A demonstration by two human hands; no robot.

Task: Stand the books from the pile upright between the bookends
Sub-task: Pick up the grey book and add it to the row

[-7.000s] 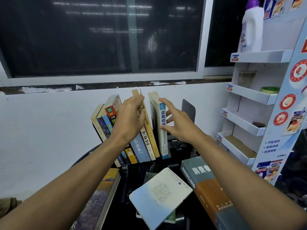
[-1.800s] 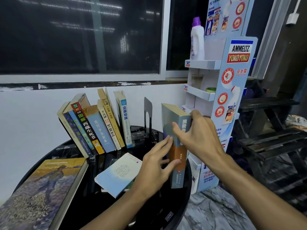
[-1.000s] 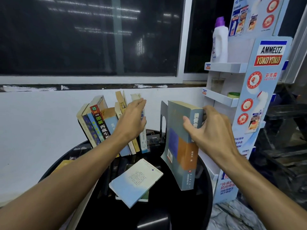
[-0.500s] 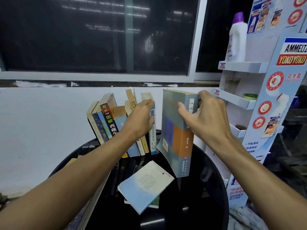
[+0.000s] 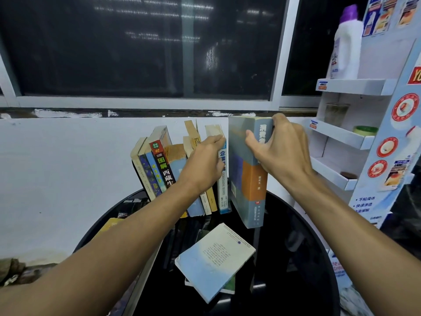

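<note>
My right hand [image 5: 280,151] grips the top of a thick grey-and-orange book [image 5: 247,179], held upright at the right end of a row of several leaning books [image 5: 159,165] on the round black table [image 5: 291,247]. My left hand [image 5: 202,165] presses against the front of the row, its fingers on the blue-and-white book [image 5: 222,192] right beside the thick one. A pale blue book [image 5: 214,258] lies flat on another book near the table's middle. The bookends are hidden behind the books.
A white cardboard display shelf [image 5: 355,133] stands close on the right, with a white bottle [image 5: 346,44] on its top tier. A white wall and a dark window run behind the table. The corner of a large book [image 5: 111,224] shows under my left forearm.
My right hand has carried the thick book left and set it upright against the row. My left hand has stayed on the row, holding it back.
</note>
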